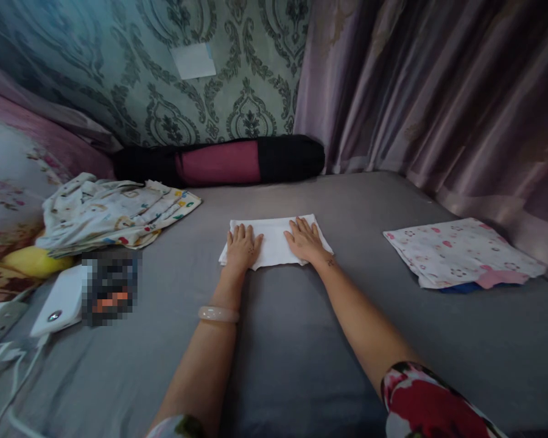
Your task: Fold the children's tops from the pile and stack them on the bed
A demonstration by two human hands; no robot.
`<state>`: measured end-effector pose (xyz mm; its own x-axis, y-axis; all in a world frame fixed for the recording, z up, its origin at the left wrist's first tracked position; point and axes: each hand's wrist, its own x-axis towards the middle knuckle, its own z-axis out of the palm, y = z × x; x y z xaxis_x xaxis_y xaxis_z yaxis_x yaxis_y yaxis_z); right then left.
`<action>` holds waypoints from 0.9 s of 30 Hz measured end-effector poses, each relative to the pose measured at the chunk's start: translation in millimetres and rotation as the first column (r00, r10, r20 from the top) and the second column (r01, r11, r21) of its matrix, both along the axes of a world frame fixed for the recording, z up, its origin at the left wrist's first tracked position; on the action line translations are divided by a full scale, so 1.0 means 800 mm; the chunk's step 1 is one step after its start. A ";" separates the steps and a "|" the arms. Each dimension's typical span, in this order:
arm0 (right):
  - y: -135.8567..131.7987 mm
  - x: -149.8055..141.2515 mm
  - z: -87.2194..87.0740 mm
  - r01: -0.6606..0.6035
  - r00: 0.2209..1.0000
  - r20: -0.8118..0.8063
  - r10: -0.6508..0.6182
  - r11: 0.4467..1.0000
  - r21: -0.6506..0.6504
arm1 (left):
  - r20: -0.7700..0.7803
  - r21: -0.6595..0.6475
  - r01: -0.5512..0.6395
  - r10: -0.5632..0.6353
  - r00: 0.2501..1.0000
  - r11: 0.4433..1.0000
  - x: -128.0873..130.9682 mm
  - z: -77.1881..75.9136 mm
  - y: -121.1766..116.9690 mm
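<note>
A folded white cloth [274, 243] lies flat on the grey bed sheet [283, 328] in front of me. My left hand [243, 245] rests palm down on its left part, fingers stretched out. On the right part of the cloth, my right hand [305, 239] is also laid flat, with its fingers spread. Both hands press from above and neither grips the fabric. Between them the middle of the cloth shows, and its lower edge is slightly wavy.
To the right lies a folded patterned cloth [461, 250]. Several rumpled patterned cloths [114, 210] are piled at left, near a yellow object [41, 261], a white power bank [64, 301] with a cable and a power strip [2, 319]. A long black and maroon bag [219, 163] lies along the wall.
</note>
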<state>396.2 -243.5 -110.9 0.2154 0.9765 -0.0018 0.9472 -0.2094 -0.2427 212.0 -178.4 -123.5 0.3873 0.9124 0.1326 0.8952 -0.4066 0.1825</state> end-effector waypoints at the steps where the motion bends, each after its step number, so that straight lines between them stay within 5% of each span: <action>1: -0.001 -0.001 0.002 0.001 1.000 -0.003 -0.001 1.000 0.002 | 0.014 0.011 0.005 -0.005 1.000 1.000 0.000 0.001 0.000; 7: -0.004 -0.011 0.014 -0.016 1.000 -0.012 0.018 0.994 0.110 | 0.129 0.179 0.137 -0.161 0.979 0.974 0.008 0.009 -0.010; 15: -0.001 -0.016 -0.005 -0.044 0.999 -0.006 0.044 0.998 0.045 | -0.046 -0.048 0.210 -0.213 0.976 0.976 0.018 0.000 -0.017; 27: -0.002 -0.017 0.006 -0.037 0.999 0.039 0.037 0.999 0.011 | 0.049 -0.091 0.224 -0.221 0.974 0.970 0.016 0.004 -0.012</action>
